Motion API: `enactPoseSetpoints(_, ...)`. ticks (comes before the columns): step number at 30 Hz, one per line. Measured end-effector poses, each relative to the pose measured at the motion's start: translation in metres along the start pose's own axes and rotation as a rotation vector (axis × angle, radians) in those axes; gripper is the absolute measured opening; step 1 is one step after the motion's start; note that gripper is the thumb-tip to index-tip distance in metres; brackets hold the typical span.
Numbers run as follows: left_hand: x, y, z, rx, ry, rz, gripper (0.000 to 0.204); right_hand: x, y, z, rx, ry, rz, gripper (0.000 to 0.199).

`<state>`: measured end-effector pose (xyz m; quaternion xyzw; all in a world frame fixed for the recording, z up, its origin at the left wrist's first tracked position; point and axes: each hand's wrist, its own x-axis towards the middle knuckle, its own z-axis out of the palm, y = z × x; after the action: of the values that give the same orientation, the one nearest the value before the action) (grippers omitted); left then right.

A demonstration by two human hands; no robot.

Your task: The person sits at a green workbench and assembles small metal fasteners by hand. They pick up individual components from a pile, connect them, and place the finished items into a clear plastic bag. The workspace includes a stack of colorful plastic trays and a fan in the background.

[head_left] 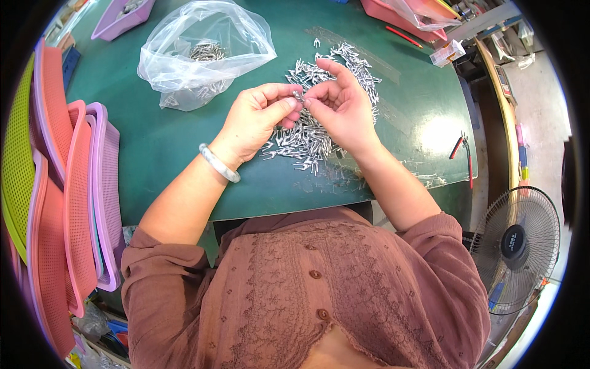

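Note:
Both my hands meet above a pile of small silvery forked metal parts (pixel 310 135) on the green tabletop (pixel 172 154). Between the thumb and fingers of my left hand (pixel 261 114) is a small metal part (pixel 299 96). My right hand (pixel 341 107) pinches the same part from the other side with thumb and index finger, its other fingers raised. The part's exact shape is partly hidden by the fingertips. Beyond my left hand stands an open clear plastic bag (pixel 206 61) with more metal parts (pixel 209 52) inside.
Stacked pink, purple and green plastic baskets (pixel 80 203) line the left side. Pliers with red handles (pixel 467 154) lie near the table's right edge; a red pen (pixel 404 37) lies farther back. A fan (pixel 513 246) stands at right. A purple tray (pixel 120 18) and pink tray (pixel 399 18) sit at the back.

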<state>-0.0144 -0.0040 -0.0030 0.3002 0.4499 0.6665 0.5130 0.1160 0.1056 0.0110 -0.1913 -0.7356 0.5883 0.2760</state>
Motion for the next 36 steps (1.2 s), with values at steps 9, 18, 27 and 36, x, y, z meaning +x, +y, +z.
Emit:
enactPoseSetpoints(9, 0.000, -0.001, 0.002, -0.022, -0.012, 0.034, 0.025, -0.006, -0.001, 0.001, -0.213, 0.019, -0.229, 0.056)
enactPoseSetpoints(18, 0.003, -0.002, -0.005, -0.185, -0.021, -0.104, 0.017, -0.005, -0.012, -0.036, -0.930, -0.244, -0.350, 0.036)
enactPoseSetpoints(27, 0.002, -0.001, -0.005, -0.126, 0.007, -0.189, 0.015, -0.004, -0.008, -0.032, -0.854, -0.166, -0.320, 0.031)
enactPoseSetpoints(36, 0.001, 0.002, -0.004, -0.076, 0.023, -0.236, 0.012, -0.002, -0.005, -0.031, -0.883, -0.142, -0.294, 0.035)
